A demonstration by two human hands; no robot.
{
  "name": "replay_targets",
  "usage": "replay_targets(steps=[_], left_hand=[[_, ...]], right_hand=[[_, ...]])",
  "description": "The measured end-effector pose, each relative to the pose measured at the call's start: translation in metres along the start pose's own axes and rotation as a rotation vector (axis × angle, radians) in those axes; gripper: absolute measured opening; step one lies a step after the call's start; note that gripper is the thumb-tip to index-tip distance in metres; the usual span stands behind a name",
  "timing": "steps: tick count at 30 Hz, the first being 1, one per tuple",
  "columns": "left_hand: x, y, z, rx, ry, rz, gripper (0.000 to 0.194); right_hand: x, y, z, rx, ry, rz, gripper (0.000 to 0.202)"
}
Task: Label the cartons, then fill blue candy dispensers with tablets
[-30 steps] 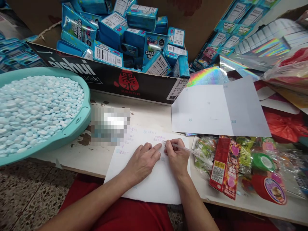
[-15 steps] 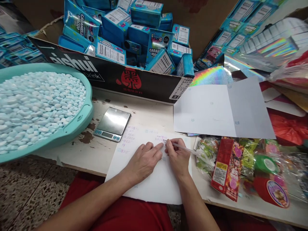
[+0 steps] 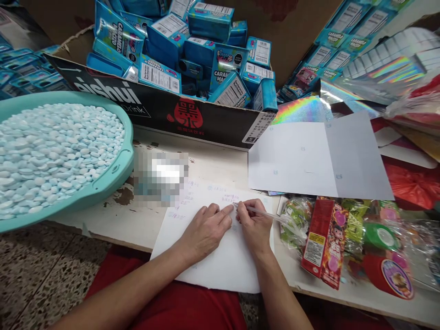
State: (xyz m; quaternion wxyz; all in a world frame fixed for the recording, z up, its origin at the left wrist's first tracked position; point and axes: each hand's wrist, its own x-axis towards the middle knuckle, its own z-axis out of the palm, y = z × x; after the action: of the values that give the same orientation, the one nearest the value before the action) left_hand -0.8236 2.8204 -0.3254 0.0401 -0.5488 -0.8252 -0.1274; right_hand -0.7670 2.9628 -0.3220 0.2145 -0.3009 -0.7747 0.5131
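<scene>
In the middle of the frame, a big white paper (image 3: 223, 272) with small writing near its top lies on the tabletop (image 3: 213, 158). The right hand (image 3: 256, 224) has its grip closed around a thin, clear pen (image 3: 263, 212), pinched near the tip, maybe so the tip can be steered well. The left hand (image 3: 206, 229) has an empty, loose grip and rests flat on the paper, maybe to keep it from sliding. One finger points close to the pen tip.

At the left of the frame, a green tub (image 3: 115, 179) holds lots of little white and pale blue pieces (image 3: 62, 151). At the top, a black cardboard box (image 3: 154, 114) is piled with blue packs (image 3: 209, 23), all tipped different ways. Its side seems to keep them from spilling out. At the lower right, a red pack (image 3: 318, 233) leans among shiny, see-through bags (image 3: 295, 213) with colorful things inside.
</scene>
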Motion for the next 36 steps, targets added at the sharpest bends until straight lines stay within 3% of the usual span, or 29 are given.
replay_targets(steps=[8,22,30,36], left_hand=[[0.0003,0.0002,-0.0002,-0.006,0.005,-0.002,0.013],[0.0001,0.0004,0.0021,-0.020,0.030,-0.002,0.010],[0.0012,0.0004,0.0008,-0.022,0.042,0.003,0.009],[0.0034,0.0012,-0.0011,-0.020,0.073,-0.002,0.010]], right_hand=[[0.0002,0.0015,0.0006,-0.063,-0.008,-0.031,0.022],[0.0017,0.0035,-0.0009,0.047,0.122,0.053,0.021],[0.0026,0.0006,0.0003,0.008,0.072,0.050,0.021],[0.0026,0.0017,0.0016,-0.061,0.123,0.033,0.019]])
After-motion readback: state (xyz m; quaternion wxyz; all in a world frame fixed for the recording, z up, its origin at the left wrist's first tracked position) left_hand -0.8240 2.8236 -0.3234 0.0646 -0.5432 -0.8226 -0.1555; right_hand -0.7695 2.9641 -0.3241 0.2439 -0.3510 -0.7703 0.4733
